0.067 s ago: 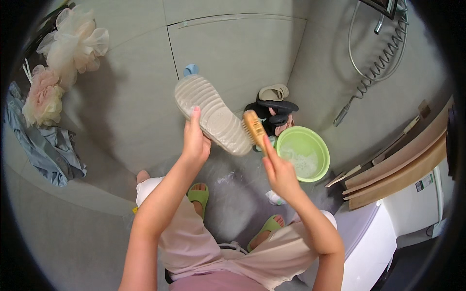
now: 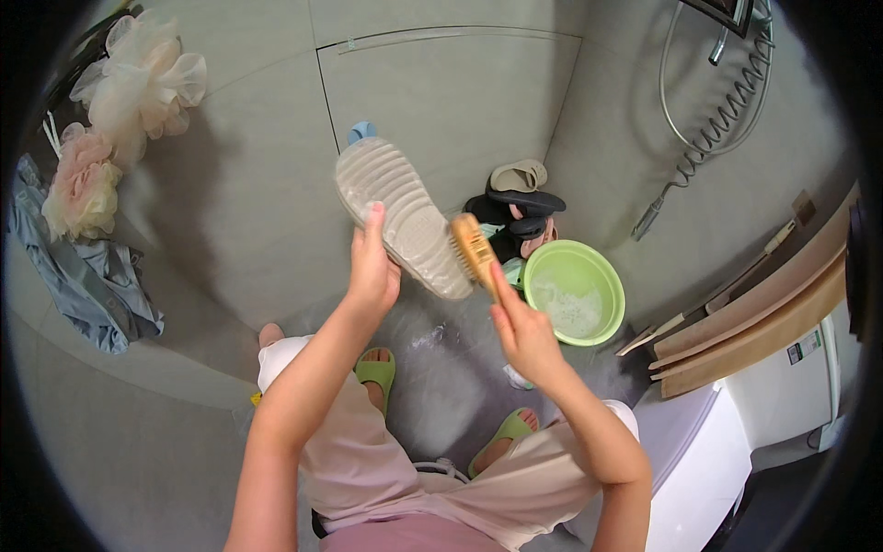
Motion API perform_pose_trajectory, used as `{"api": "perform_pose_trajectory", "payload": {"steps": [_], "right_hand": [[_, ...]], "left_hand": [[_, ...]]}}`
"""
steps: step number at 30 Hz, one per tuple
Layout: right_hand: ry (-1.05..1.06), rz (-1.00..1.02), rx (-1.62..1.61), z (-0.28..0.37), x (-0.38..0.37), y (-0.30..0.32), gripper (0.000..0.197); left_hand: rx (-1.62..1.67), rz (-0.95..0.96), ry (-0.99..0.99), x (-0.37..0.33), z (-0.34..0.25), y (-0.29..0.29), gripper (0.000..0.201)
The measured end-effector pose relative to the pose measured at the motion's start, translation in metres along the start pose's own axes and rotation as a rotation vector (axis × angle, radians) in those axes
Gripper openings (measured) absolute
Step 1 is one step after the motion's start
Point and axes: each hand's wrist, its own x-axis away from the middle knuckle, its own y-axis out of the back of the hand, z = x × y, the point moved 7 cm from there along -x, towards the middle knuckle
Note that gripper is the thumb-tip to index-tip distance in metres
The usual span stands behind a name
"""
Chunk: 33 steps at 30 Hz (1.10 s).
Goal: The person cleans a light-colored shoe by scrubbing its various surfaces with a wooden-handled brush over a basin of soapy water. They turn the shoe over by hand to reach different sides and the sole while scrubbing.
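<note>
My left hand (image 2: 372,267) grips a pale beige slipper (image 2: 405,216) along its edge, thumb on the ridged sole that faces up. A blue piece (image 2: 361,132) shows behind the slipper's far end. In my right hand (image 2: 526,336) is a wooden scrubbing brush (image 2: 475,250), closed round its handle. The brush's bristles meet the sole's right edge near the end closest to me. A light green basin (image 2: 614,296) with sudsy water stands on the floor right of the brush.
Several dark, pink and beige slippers (image 2: 526,189) are piled behind the basin. A coiled hose (image 2: 727,124) hangs on the right wall. Wooden boards (image 2: 745,322) lean beside a white toilet (image 2: 727,451). Bath puffs (image 2: 138,83) and blue cloth (image 2: 78,267) hang at left.
The brush and my right hand have shifted slightly left along the sole. The slipper has moved a little to the right and tilted slightly in my left hand.
</note>
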Motion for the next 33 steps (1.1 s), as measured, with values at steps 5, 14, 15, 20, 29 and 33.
{"api": "perform_pose_trajectory", "payload": {"steps": [5, 14, 15, 20, 29, 33], "right_hand": [[-0.006, 0.008, 0.024, 0.001, -0.011, 0.003, 0.064], [0.062, -0.072, 0.187, -0.003, -0.012, -0.001, 0.069], [0.035, -0.095, 0.200, -0.004, -0.013, 0.001, 0.069], [0.109, -0.043, 0.167, 0.007, -0.012, -0.005, 0.067], [0.142, -0.128, 0.199, 0.010, -0.014, -0.003, 0.068], [0.127, -0.204, 0.192, 0.008, -0.018, 0.004, 0.067]], "left_hand": [[-0.039, 0.071, 0.005, 0.013, 0.002, -0.017, 0.054], [-0.035, 0.067, 0.145, 0.015, 0.017, -0.015, 0.058], [-0.035, 0.069, 0.146, 0.017, 0.022, -0.013, 0.058], [-0.067, 0.101, 0.192, 0.024, 0.038, -0.014, 0.058], [-0.132, 0.114, 0.218, 0.035, 0.040, -0.023, 0.056], [-0.300, 0.185, 0.289, 0.044, 0.047, -0.027, 0.050]]}}
